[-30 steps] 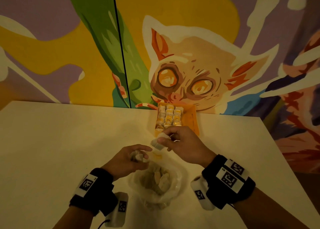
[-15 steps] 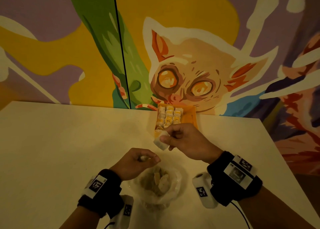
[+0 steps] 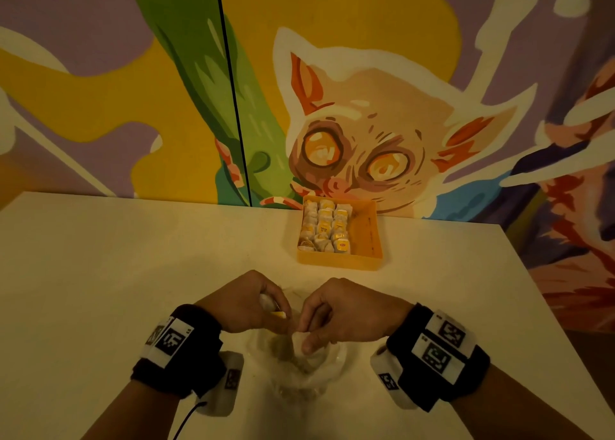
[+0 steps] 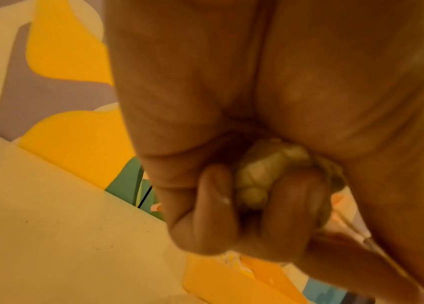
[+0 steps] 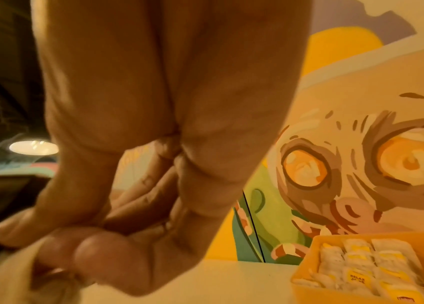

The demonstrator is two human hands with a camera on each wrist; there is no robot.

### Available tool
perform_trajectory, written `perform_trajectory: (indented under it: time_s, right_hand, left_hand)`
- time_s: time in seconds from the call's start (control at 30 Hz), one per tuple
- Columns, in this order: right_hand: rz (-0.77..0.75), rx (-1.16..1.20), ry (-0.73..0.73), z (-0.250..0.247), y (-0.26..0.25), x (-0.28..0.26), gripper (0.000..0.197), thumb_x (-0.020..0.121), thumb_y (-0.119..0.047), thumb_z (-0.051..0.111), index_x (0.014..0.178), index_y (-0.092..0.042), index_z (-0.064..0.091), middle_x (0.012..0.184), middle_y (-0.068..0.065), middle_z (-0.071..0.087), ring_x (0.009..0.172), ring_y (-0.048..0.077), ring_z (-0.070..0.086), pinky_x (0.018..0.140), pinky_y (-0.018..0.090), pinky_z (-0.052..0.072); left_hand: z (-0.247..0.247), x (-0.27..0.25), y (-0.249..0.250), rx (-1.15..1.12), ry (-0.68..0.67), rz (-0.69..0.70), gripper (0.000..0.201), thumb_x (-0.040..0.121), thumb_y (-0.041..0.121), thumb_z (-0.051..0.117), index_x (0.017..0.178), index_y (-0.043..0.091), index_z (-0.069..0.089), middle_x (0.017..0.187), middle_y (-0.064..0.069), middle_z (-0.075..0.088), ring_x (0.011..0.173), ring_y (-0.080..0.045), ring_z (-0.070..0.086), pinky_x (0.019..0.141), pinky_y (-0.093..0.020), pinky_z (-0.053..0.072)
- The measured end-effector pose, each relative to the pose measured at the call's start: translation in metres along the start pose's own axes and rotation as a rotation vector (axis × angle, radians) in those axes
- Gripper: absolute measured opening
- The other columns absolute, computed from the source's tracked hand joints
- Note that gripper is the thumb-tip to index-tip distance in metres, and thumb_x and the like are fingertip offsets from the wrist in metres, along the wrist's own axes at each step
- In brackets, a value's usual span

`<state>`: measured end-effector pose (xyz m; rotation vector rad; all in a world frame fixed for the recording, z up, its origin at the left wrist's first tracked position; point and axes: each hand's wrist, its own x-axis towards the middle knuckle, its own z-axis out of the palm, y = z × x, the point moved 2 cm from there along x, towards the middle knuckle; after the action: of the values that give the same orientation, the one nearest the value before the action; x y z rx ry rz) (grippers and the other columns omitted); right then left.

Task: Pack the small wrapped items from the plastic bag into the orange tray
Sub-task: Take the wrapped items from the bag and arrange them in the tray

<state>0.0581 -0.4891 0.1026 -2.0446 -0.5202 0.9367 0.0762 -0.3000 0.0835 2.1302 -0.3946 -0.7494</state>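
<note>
The left hand (image 3: 244, 303) has its fingers (image 4: 214, 207) curled tight round a pale wrapped item (image 4: 260, 176), a yellow tag showing at the thumb. The right hand (image 3: 346, 309) pinches another white item (image 3: 299, 341) at the mouth of the bag (image 3: 327, 361). The bag sits crumpled on the bench (image 3: 116, 273) between both wrists. Farther back, by the painted wall (image 3: 100, 90), the orange tray (image 3: 366, 236) holds rows of items in its left part.

White table (image 3: 133, 273): orange tray (image 3: 339, 261), plastic bag (image 3: 299, 379).
</note>
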Motion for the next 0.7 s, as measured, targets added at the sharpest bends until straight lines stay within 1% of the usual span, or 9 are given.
perform_trajectory:
  time_s: [0.07, 0.13, 0.27, 0.33, 0.43, 0.5, 0.53, 0.63, 0.7]
  right_hand:
    - [0.033, -0.051, 0.051, 0.004, 0.004, 0.004, 0.029, 0.072, -0.022, 0.084, 0.097, -0.018, 0.071, 0.079, -0.003, 0.073, 0.068, 0.005, 0.065, 0.068, 0.021, 0.05]
    - [0.045, -0.051, 0.097, 0.007, 0.01, 0.008, 0.039, 0.071, -0.024, 0.085, 0.104, -0.021, 0.065, 0.083, 0.002, 0.075, 0.073, 0.011, 0.069, 0.069, 0.024, 0.053]
    - [0.009, -0.08, 0.193, 0.013, 0.015, 0.015, 0.049, 0.074, -0.02, 0.083, 0.115, -0.02, 0.057, 0.084, 0.008, 0.075, 0.07, 0.01, 0.068, 0.066, 0.018, 0.05]
    - [-0.024, -0.076, 0.258, 0.013, 0.017, 0.018, 0.044, 0.076, -0.02, 0.082, 0.114, -0.018, 0.06, 0.083, 0.008, 0.075, 0.067, 0.008, 0.067, 0.065, 0.017, 0.051]
    - [-0.066, -0.075, 0.41, 0.01, 0.022, 0.022, 0.025, 0.08, -0.022, 0.078, 0.102, -0.016, 0.069, 0.077, 0.006, 0.074, 0.063, 0.009, 0.066, 0.058, 0.016, 0.048]
    - [-0.083, -0.058, 0.503, 0.006, 0.024, 0.024, 0.014, 0.082, -0.021, 0.076, 0.094, -0.016, 0.072, 0.076, 0.003, 0.074, 0.063, 0.01, 0.067, 0.06, 0.022, 0.053]
    - [-0.081, -0.04, 0.539, 0.004, 0.026, 0.024, 0.009, 0.084, -0.018, 0.074, 0.092, -0.015, 0.073, 0.076, 0.001, 0.074, 0.063, 0.007, 0.066, 0.062, 0.024, 0.054]
    - [-0.064, 0.072, 0.567, -0.003, 0.028, 0.026, 0.012, 0.089, -0.004, 0.064, 0.094, -0.01, 0.074, 0.073, -0.005, 0.069, 0.059, -0.001, 0.061, 0.057, 0.014, 0.049]
    - [-0.068, 0.148, 0.543, -0.004, 0.03, 0.027, 0.015, 0.093, -0.003, 0.059, 0.096, -0.008, 0.073, 0.075, -0.002, 0.069, 0.06, 0.004, 0.062, 0.059, 0.017, 0.051]
  left_hand:
    - [-0.002, -0.001, 0.001, -0.055, 0.003, -0.089, 0.018, 0.068, 0.03, 0.087, 0.077, 0.019, 0.077, 0.053, 0.012, 0.059, 0.049, -0.002, 0.049, 0.051, -0.017, 0.039]
    - [-0.003, -0.002, 0.0, -0.142, 0.013, -0.169, 0.027, 0.064, 0.037, 0.088, 0.077, 0.016, 0.077, 0.053, 0.002, 0.055, 0.049, -0.009, 0.044, 0.048, -0.023, 0.035]
    - [0.002, 0.0, -0.001, -0.368, 0.133, -0.22, 0.022, 0.073, 0.03, 0.083, 0.081, 0.01, 0.078, 0.06, -0.008, 0.057, 0.047, -0.011, 0.042, 0.046, -0.023, 0.032]
    - [0.007, 0.002, -0.001, -0.454, 0.181, -0.23, 0.019, 0.077, 0.026, 0.08, 0.082, 0.008, 0.078, 0.064, -0.008, 0.062, 0.048, -0.012, 0.042, 0.046, -0.024, 0.03]
    - [0.012, 0.006, -0.001, -0.526, 0.223, -0.252, 0.019, 0.084, 0.025, 0.073, 0.083, 0.006, 0.078, 0.059, -0.005, 0.06, 0.048, -0.013, 0.041, 0.046, -0.022, 0.028]
    - [0.014, 0.007, 0.001, -0.539, 0.221, -0.244, 0.018, 0.085, 0.025, 0.071, 0.084, 0.008, 0.078, 0.067, -0.008, 0.068, 0.05, -0.013, 0.044, 0.046, -0.021, 0.029]
    - [0.015, 0.008, 0.001, -0.525, 0.23, -0.239, 0.016, 0.085, 0.024, 0.072, 0.085, 0.01, 0.078, 0.073, -0.008, 0.072, 0.051, -0.013, 0.045, 0.045, -0.021, 0.031]
    - [0.013, 0.01, -0.001, -0.423, 0.304, -0.191, 0.007, 0.084, 0.018, 0.073, 0.084, 0.014, 0.078, 0.075, -0.004, 0.075, 0.051, -0.011, 0.048, 0.044, -0.02, 0.034]
    - [0.012, 0.011, -0.003, -0.389, 0.352, -0.124, 0.006, 0.084, 0.01, 0.072, 0.082, 0.01, 0.078, 0.068, -0.002, 0.072, 0.047, -0.009, 0.047, 0.042, -0.017, 0.035]
